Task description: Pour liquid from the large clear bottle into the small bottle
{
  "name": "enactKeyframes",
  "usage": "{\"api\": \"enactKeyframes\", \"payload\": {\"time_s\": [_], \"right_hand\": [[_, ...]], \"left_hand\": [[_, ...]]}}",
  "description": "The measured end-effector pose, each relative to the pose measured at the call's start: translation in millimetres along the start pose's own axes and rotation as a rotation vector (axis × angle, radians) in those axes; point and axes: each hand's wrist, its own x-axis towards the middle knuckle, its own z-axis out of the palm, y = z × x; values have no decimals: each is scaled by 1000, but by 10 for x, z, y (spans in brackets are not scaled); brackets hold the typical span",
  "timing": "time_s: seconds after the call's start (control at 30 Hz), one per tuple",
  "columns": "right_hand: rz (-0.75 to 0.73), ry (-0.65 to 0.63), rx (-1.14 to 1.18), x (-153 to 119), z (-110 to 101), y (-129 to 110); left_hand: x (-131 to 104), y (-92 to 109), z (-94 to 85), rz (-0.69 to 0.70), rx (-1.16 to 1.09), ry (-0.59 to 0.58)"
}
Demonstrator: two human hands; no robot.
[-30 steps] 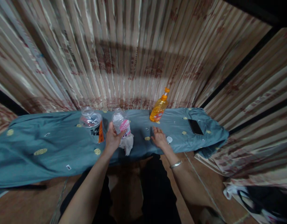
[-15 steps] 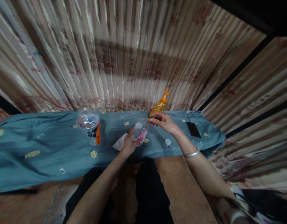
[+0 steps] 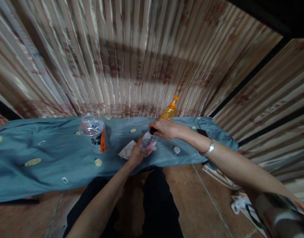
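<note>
A clear plastic bottle (image 3: 148, 142) with a pink label leans slightly in my left hand (image 3: 136, 154), whose fingers wrap around its side. At the bottle's mouth, my right hand (image 3: 166, 129) grips a black cap (image 3: 153, 131) from above. Whether the cap is threaded on, I cannot tell. Beside my left hand lies a crumpled white tissue (image 3: 127, 150). Just behind my right hand stands a yellow pump bottle (image 3: 168, 113) with an orange top, its lower part hidden by that hand.
Farther left stands a large open clear jar (image 3: 92, 129) with an orange and black label. A small white round lid (image 3: 176, 150) lies on the blue-green cloth (image 3: 55, 145). My right forearm partly covers a dark phone (image 3: 202, 132). A pleated curtain (image 3: 127, 66) hangs behind.
My right hand has moved left and toward me from beside the yellow pump bottle, bringing the black cap to the clear bottle's mouth. My left hand keeps its hold.
</note>
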Motion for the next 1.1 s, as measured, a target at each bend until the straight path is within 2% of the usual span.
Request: {"api": "enactKeyframes", "payload": {"time_s": [0.17,0.37,0.53,0.6,0.7,0.87,1.03,1.1], "right_hand": [[3,-94,-125,72,-126,-108],[124,-16,-164,119,-4,-86],[-29,-2,-77,110,13,-28],[-2,-15,-99,115,18,-57],[126,-2,-162,120,21,-100],[-21,-21,-102,98,-33,-92],[134,-21,-168,95,-30,-116],[94,-15,-132,81,-23,-119]], "left_hand": [[4,-60,22,17,-17,5],[7,-81,26,22,-28,8],[-2,-66,14,40,-42,-5],[-3,-68,13,43,-44,-4],[-7,-68,11,41,-43,-1],[-12,-55,4,44,-48,-6],[-3,-53,11,18,-44,6],[-3,-47,16,21,-49,5]]}}
